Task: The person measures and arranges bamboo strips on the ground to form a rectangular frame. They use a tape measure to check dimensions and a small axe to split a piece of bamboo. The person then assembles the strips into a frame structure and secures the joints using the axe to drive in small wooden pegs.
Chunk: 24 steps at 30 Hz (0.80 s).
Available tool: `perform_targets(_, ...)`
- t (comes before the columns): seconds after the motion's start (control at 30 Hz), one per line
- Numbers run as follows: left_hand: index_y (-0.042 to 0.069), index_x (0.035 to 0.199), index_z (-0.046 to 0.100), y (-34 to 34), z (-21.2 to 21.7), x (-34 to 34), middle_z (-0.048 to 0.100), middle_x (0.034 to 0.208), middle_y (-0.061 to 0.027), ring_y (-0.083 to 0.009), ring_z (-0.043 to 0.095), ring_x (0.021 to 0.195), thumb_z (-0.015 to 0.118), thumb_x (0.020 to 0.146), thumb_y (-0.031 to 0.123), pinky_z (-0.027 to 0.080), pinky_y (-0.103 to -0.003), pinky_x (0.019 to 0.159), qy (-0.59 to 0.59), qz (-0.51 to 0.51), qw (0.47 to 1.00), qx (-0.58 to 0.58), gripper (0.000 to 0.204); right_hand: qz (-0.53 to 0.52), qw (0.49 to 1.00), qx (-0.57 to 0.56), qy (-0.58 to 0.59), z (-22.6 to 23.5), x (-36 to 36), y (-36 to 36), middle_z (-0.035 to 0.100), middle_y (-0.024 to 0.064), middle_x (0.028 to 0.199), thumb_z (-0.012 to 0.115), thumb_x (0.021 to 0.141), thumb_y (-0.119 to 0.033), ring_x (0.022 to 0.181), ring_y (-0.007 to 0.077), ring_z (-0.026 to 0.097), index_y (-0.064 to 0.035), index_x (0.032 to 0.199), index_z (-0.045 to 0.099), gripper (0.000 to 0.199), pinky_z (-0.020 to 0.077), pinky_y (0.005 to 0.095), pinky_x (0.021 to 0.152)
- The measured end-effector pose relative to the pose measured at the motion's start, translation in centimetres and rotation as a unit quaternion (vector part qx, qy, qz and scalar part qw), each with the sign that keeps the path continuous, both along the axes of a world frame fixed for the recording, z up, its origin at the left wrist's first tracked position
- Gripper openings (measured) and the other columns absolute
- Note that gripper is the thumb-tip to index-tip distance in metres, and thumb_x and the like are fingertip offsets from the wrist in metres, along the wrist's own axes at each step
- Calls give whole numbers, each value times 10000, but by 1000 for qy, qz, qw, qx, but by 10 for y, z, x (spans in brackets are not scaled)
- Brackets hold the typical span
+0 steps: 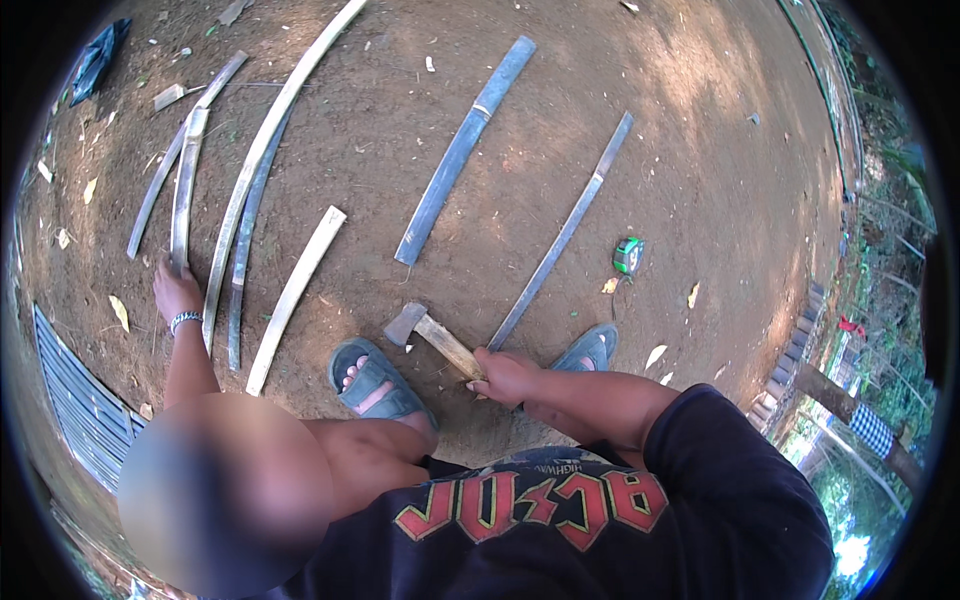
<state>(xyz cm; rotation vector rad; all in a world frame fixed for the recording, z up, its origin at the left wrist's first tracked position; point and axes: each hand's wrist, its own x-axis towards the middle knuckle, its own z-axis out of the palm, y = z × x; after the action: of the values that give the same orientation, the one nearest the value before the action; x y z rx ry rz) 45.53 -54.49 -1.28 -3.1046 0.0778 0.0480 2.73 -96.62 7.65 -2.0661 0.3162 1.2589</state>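
My right hand (pixel 508 377) is closed round the wooden handle of a hatchet (pixel 440 340), whose grey metal head lies low over the dirt between my feet. Far to the left, my left hand (pixel 177 290) reaches down and grips the near end of a split bamboo strip (pixel 186 190). Beside it on the right lie a long pale bamboo strip (pixel 262 150) and a darker one partly under it. A short pale piece (pixel 297 297) rests closer to my left foot. A thin dark strip (pixel 563 235) runs from near my right hand away from me.
A wide dark bamboo slat (pixel 465 150) lies ahead at the middle. To the right sits a green tape measure (pixel 628 255). Slatted dark strips (pixel 85 400) lie at the left edge, a black plastic bag (pixel 99 62) at the far left. My sandalled feet (pixel 378 380) stand on the dirt.
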Motion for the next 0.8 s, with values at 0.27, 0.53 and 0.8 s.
perform_targets(0.27, 23, 1091, 627, -33, 36, -35, 641, 867, -93, -178, 620, 696, 616, 982, 188, 508, -338, 636, 64, -2, 952, -299, 198, 32, 999, 7, 6, 13, 34, -1, 699, 183, 986, 661, 905, -378, 970, 387, 673, -22, 1162, 559, 451, 533, 484, 832)
perform_targets(0.53, 58, 1260, 556, -220, 98, -135, 540, 739, 24, -67, 456, 496, 401, 1043, 295, 389, -224, 424, 586, 98, 530, -605, 356, -399, 880, 232, -116, 3, 113, 6, 641, 133, 1189, 569, 1008, -393, 1012, 231, 647, -34, 1385, 423, 541, 519, 417, 877)
perform_targets(0.8, 55, 1310, 523, -267, 80, -178, 667, 1001, -99, -179, 653, 829, 364, 1062, 471, 544, -313, 710, 715, 143, 378, -570, 509, -604, 747, 238, -141, 24, 191, -11, 603, 131, 1090, 593, 991, -106, 939, 204, 631, -26, 1320, 347, 419, 541, 371, 819)
